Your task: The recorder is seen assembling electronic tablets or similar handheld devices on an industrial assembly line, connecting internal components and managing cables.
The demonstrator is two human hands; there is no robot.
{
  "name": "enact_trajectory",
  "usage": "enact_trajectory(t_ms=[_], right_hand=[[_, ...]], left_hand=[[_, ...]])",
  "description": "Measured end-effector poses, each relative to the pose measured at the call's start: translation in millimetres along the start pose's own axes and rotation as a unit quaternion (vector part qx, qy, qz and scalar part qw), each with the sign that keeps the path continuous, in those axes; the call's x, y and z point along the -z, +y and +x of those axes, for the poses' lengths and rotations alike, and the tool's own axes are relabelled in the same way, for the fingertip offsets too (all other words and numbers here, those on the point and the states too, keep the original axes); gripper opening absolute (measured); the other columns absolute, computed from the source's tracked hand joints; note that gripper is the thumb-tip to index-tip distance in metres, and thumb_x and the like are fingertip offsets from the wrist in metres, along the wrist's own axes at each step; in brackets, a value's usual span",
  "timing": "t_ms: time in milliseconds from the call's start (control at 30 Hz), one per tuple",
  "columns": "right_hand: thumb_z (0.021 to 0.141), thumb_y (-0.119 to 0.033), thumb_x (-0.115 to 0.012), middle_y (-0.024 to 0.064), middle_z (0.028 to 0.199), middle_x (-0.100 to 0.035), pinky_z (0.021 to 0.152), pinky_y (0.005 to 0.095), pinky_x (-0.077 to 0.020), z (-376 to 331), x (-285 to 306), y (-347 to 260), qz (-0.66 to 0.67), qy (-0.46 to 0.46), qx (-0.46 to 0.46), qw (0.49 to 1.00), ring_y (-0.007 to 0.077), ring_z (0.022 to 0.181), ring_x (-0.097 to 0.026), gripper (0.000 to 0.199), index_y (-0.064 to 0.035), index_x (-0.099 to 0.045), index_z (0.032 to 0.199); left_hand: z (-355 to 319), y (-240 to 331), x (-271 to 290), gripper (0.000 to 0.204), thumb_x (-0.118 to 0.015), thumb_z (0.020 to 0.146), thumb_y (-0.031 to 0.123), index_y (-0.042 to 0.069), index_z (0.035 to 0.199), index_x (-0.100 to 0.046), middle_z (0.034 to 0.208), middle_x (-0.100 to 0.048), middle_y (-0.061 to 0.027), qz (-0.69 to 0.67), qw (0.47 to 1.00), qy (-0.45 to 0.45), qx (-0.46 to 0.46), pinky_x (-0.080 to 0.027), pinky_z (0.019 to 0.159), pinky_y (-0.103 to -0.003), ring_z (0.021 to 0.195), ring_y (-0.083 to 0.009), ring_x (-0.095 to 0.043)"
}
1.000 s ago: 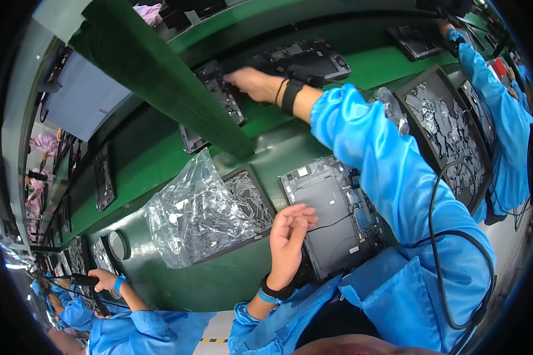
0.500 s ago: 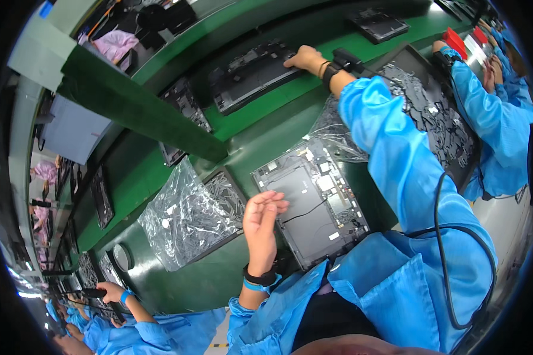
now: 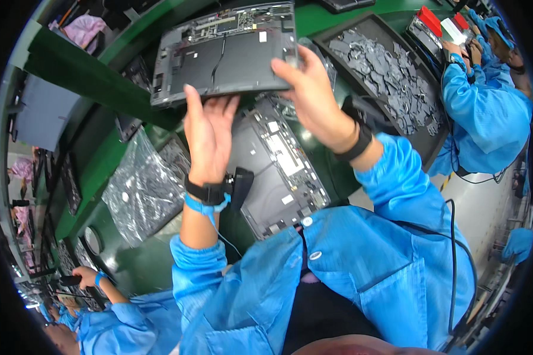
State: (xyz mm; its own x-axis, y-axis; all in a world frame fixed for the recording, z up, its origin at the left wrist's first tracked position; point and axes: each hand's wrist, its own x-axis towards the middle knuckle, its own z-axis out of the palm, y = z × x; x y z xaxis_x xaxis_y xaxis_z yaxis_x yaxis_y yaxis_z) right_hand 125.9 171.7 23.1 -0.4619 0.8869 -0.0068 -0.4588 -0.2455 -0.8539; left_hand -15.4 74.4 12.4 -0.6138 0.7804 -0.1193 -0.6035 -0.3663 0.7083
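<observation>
I count two laptop bases: the raised base (image 3: pixel 234 65) tilts above the bench (image 3: pixel 121 266), and the lower base (image 3: pixel 272 198) lies on it. My right hand (image 3: pixel 321 97) comes in from the right, wrist bent, fingers clamped on the raised base's near right corner, thumb on top. My left hand (image 3: pixel 210 133) points upward, palm turned up, fingers under the near edge; I can't tell whether they grip. One clear bag (image 3: pixel 145 195) sits at left, one parts tray (image 3: pixel 427 142) at right.
</observation>
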Motion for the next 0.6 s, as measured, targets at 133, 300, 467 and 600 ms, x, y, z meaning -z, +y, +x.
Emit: enact_trajectory(t_ms=[133,300,467,600], right_hand=[[0.089,-0.008,-0.068,0.0154,0.138,-0.044,0.096,0.0344,-0.0468,-86,26,27,-0.001,-0.026,0.049,0.998,0.0179,0.117,-0.050,0.078,0.0024,-0.018,0.148],[0.095,-0.009,-0.059,0.0090,0.117,-0.062,0.086,0.0274,-0.0477,-77,100,-6,-0.100,0.036,0.078,0.991,0.0117,0.100,-0.058,0.035,0.0016,-0.053,0.129],[0.089,-0.013,-0.065,0.0039,0.088,-0.068,0.075,0.0307,-0.0508,-21,107,-8,-0.476,-0.100,0.169,0.857,0.0167,0.085,-0.063,0.011,-0.0041,-0.070,0.093],[0.081,-0.008,-0.067,0.0069,0.086,-0.065,0.074,0.0356,-0.0509,-1,98,14,-0.647,-0.163,0.283,0.689,0.0263,0.085,-0.062,0.007,-0.0083,-0.071,0.087]], left_hand=[[-16,-7,2,0.047,-0.046,0.104,0.037,0.000,0.132,-0.050,0.130,-0.058,-0.0101,0.053,0.994,0.090,-0.038,-0.043,0.104,-0.040,0.116,-0.0251,-0.057],[-65,24,47,0.049,-0.049,0.102,0.038,-0.004,0.129,-0.051,0.124,-0.061,-0.0132,0.156,0.984,0.087,0.025,-0.052,0.093,-0.039,0.109,-0.0230,-0.062],[-105,19,81,0.044,-0.055,0.100,0.032,-0.003,0.126,-0.051,0.119,-0.062,-0.0126,0.263,0.948,0.113,0.137,-0.051,0.090,-0.036,0.104,-0.0195,-0.062],[-108,12,86,0.041,-0.058,0.099,0.030,-0.003,0.124,-0.052,0.118,-0.062,-0.0115,0.327,0.934,0.085,0.120,-0.052,0.087,-0.034,0.102,-0.0184,-0.062]])
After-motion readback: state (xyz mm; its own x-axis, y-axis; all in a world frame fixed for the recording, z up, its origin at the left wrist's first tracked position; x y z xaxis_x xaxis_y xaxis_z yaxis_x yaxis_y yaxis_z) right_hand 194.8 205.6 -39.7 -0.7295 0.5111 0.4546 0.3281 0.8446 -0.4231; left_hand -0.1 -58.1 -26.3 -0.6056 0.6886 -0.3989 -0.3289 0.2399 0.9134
